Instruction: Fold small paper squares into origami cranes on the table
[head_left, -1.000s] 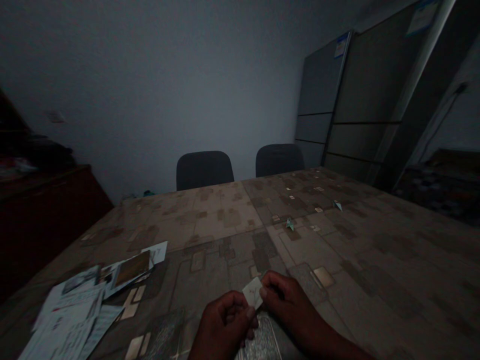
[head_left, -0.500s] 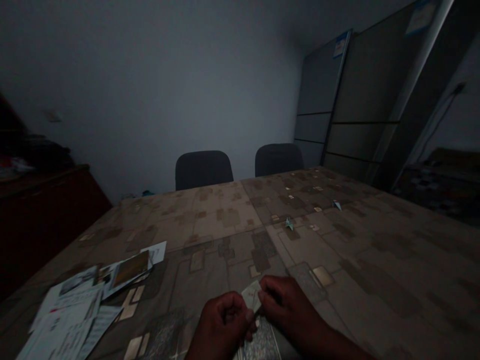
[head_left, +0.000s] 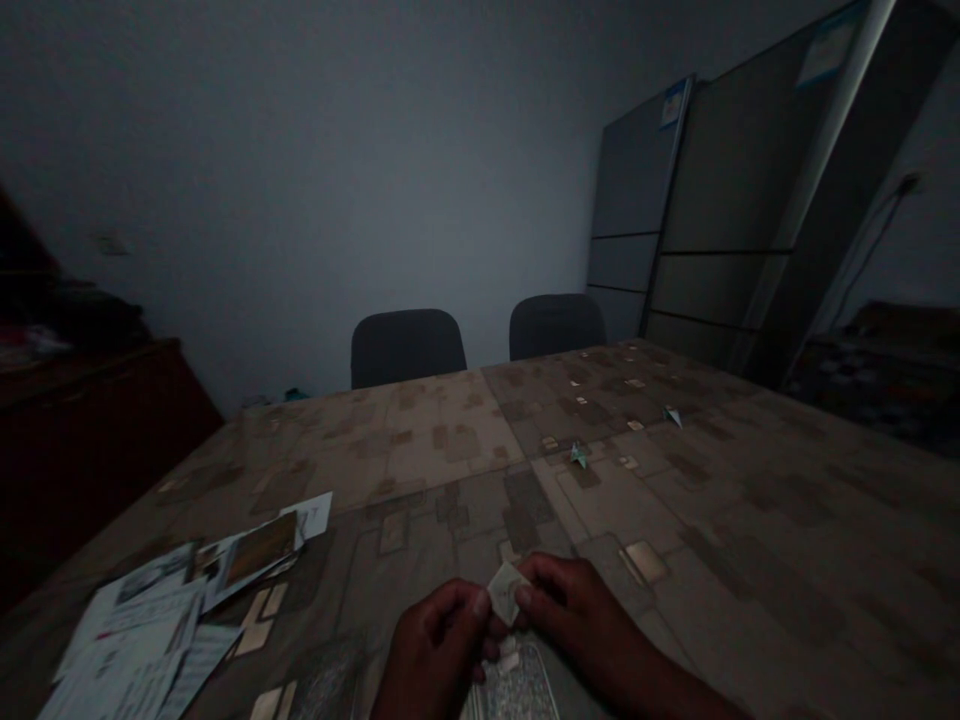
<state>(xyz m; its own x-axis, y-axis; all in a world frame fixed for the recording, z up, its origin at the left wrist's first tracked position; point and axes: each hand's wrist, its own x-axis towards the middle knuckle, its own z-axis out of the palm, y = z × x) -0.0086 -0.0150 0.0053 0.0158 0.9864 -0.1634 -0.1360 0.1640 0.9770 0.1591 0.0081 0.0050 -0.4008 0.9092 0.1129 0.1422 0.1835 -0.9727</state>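
A small folded piece of pale paper (head_left: 507, 592) is held just above the table's near edge. My left hand (head_left: 442, 640) pinches its left side between thumb and fingers. On its right side, my right hand (head_left: 574, 605) grips it with the thumb across its face. Faint marks show on the paper, too small to read. Beyond the hands stands a small greenish folded-paper figure (head_left: 578, 456). Another folded-paper piece (head_left: 673, 417), pale with a green part, lies farther right.
Loose papers and cards (head_left: 142, 630) are heaped on the left of the patterned tablecloth (head_left: 420, 450). Two dark chairs (head_left: 409, 345) stand at the far edge. A red-brown cabinet (head_left: 97, 420) is at the left, and tall sliding panels (head_left: 720, 220) rise at the right.
My left thumb has moved up onto the paper's left corner, and the paper has turned to a diamond shape. The view has tilted up slightly.
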